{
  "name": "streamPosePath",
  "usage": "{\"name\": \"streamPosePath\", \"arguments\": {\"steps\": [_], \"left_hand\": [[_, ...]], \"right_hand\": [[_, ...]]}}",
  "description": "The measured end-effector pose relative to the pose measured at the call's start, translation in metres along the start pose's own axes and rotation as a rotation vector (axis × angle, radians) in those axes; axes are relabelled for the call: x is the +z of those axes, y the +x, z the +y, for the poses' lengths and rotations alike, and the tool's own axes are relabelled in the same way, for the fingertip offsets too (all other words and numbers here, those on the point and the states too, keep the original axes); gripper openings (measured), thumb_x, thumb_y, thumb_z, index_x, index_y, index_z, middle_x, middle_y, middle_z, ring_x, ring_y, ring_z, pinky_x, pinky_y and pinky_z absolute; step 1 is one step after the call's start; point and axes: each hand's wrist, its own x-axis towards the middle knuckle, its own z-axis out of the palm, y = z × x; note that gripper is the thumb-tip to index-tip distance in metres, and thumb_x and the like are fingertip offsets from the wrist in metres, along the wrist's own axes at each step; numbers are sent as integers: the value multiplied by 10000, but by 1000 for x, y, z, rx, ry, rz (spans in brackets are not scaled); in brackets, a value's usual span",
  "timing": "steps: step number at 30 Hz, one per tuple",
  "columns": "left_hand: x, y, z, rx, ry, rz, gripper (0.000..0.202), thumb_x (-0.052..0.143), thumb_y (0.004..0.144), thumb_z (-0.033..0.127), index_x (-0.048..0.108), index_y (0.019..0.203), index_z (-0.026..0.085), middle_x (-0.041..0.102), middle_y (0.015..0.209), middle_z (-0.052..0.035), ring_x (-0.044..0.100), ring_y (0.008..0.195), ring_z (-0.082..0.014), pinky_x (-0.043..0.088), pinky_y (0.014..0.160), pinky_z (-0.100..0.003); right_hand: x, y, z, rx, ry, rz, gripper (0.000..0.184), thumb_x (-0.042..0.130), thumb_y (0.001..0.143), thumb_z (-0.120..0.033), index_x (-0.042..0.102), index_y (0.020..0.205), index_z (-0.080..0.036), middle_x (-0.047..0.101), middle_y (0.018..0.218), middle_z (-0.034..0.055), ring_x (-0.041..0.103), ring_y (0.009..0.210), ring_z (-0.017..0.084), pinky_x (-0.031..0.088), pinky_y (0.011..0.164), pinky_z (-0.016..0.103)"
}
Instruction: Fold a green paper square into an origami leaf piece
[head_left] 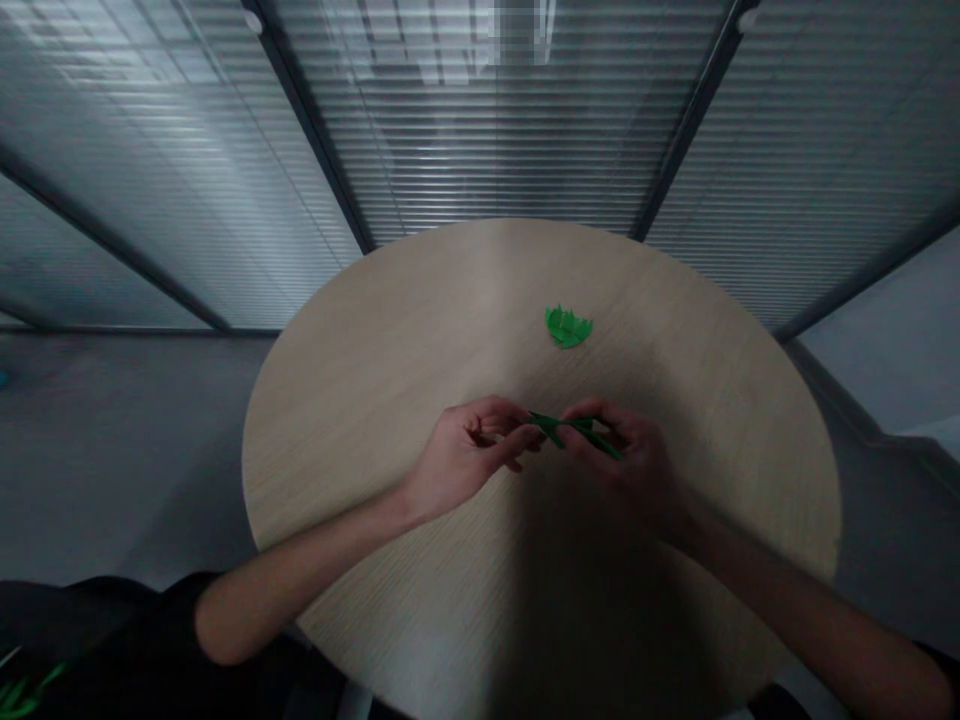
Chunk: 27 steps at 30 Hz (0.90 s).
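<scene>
Two green pieces showed on my round wood-grain surface. My left hand and my right hand were both half closed, their fingertips pinching one narrow green strip between them, above the middle of the surface. The strip's long axis ran nearly sideways, its right end dipping toward me. The other piece, a jagged leaf shape, lay flat beyond my hands. The dim view hid whether both were paper or plastic.
</scene>
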Motion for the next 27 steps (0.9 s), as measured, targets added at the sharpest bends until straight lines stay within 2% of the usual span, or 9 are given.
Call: {"name": "streamPosePath", "arguments": {"steps": [4,9,19,27], "left_hand": [[0,1,-1,4,-3,4,202,692,942,327,701,929,126,811,853,-97,779,732,-172,648,597,-236],[0,1,-3,17,-26,5,192,689,944,318,705,945,127,815,853,-97,782,737,-172,642,596,-231],[0,-1,-4,23,-22,6,213,687,967,320,691,878,127,807,813,-93,759,683,-151,627,599,-227],[-1,0,-4,3,-36,-24,243,688,966,357,689,908,121,794,813,-83,749,689,-145,621,599,-217]], "right_hand": [[1,0,1,-18,-20,12,138,710,890,-346,700,880,-209,729,782,16,670,647,150,517,560,250],[2,0,1,-59,-26,13,105,707,891,-317,701,873,-214,732,792,15,684,676,155,559,615,266],[1,0,0,-5,-20,7,155,708,886,-361,713,864,-208,722,770,15,672,670,157,543,625,272],[1,1,-1,26,3,-18,165,701,881,-358,731,868,-196,725,764,12,656,653,147,496,588,249]]}}
